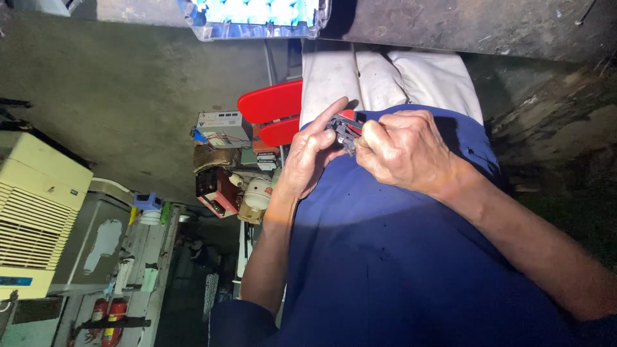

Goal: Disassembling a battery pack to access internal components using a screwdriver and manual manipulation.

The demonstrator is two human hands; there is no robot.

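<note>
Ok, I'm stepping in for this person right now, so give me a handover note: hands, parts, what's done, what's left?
Left hand: steadies the small dark part, forefinger stretched out.
Right hand: pinches the same part from the other side.
The part has red wires and is held up over the lap.
Done: part in both hands.
Left: too small to tell how far the work on it is.

Cluttered shelf [254,138]: grey box [220,121], red-black unit [217,191], cream motor part [257,196], brown bundle [215,157] on it.

Dim scene; bright spot on centre, dark corners, background soft.
</note>
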